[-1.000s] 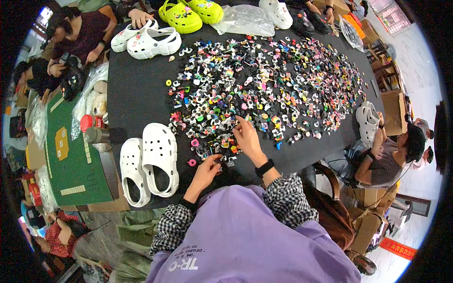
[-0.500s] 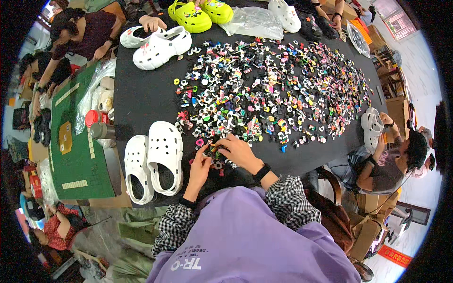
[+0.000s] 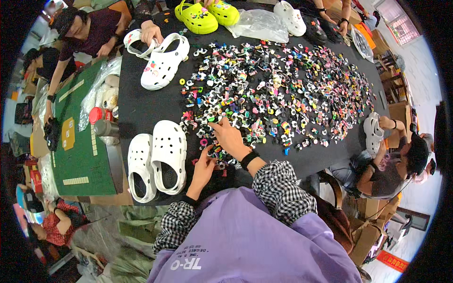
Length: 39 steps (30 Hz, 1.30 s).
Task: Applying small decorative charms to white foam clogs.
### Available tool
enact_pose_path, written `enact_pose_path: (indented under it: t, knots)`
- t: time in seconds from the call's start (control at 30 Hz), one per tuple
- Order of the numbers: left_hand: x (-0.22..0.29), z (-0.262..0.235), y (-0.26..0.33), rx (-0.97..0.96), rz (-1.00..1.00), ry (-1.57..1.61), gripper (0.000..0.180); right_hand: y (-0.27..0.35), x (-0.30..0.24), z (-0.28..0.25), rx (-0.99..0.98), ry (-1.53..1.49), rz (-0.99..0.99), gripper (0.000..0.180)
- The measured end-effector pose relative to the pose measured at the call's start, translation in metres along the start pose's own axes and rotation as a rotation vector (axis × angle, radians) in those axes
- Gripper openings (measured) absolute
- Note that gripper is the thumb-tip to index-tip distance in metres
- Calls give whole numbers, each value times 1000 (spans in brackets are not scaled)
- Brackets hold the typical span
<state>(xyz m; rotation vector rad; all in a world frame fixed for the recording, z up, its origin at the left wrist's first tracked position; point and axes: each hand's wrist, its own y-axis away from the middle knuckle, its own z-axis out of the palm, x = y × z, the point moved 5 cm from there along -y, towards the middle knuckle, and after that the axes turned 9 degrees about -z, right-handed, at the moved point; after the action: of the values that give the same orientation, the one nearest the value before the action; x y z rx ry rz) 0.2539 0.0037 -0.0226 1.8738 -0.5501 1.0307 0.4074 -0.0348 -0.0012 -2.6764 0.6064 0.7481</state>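
A broad spread of small, many-coloured shoe charms (image 3: 283, 101) covers the middle of the black table. My right hand (image 3: 230, 140) reaches over its near left part, index finger stretched out by a green charm (image 3: 211, 119); its fingers look apart. Closer to me, my left hand (image 3: 203, 169) rests at the edge of the spread. Its fingertips are apart beside several charms, and no held thing shows. Left of my hands stand two plain white clogs, one (image 3: 141, 165) partly behind the other (image 3: 169, 153).
Across the table a person's hand (image 3: 151, 33) grips a white clog with charms (image 3: 163, 68). Lime-green clogs (image 3: 200, 20) and a clear plastic bag (image 3: 259, 26) lie at the far edge. A person at right holds a white clog (image 3: 373, 134). A red-lidded jar (image 3: 96, 114) stands left.
My right hand has moved away from the left one, farther into the charms. My left hand stays near its place. Across the table, the white clog with charms has been turned more upright.
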Motion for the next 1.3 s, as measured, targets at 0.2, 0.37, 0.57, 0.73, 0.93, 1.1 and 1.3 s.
enact_pose_path:
  t: [0.2,0.37,0.57,0.73,0.93,1.1,1.3]
  knots:
    - [0,-1,1,9,-10,-24,49,9,-3,-5,-50,-147,-25,12]
    - [-7,-2,-1,42,50,32,44,21,1,0,11,-282,9,11]
    - [-2,-5,1,53,-11,0,36,23,-4,-4,-73,-318,83,19]
    - [6,-4,3,33,17,26,31,19,-16,1,-14,-180,-81,21]
    - [6,-5,4,51,9,39,29,14,-21,10,-61,-135,-20,15]
    - [-4,-2,0,43,24,73,30,11,-4,7,8,-344,86,17]
    - [2,-10,1,46,-41,59,28,19,2,-10,55,-474,178,21]
